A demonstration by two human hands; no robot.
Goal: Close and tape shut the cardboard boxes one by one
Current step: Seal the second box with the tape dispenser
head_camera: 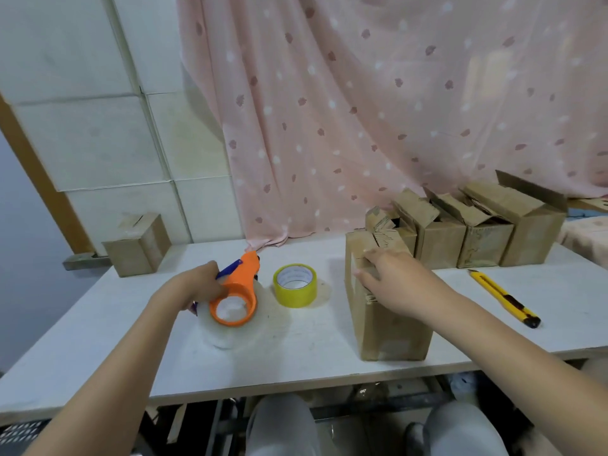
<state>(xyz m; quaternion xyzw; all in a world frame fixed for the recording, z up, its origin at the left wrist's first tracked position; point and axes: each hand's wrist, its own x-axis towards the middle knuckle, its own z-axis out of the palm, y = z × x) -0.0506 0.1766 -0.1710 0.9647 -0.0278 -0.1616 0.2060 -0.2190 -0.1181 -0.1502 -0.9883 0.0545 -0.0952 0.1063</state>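
A cardboard box (388,327) stands on the white table (296,357), right of centre, its top flaps folded down. My right hand (391,284) lies flat on those flaps, fingers spread. My left hand (194,286) grips the handle of an orange tape dispenser (238,291) loaded with a clear tape roll (227,334), left of centre. A yellow tape roll (295,285) lies between dispenser and box. Several boxes with open flaps (473,232) stand in a row at the back right. A closed box (138,246) sits at the back left.
A yellow and black utility knife (505,299) lies on the table right of the box. A pink patterned curtain (378,110) hangs behind the table. The table's front edge runs just above my knees (283,426).
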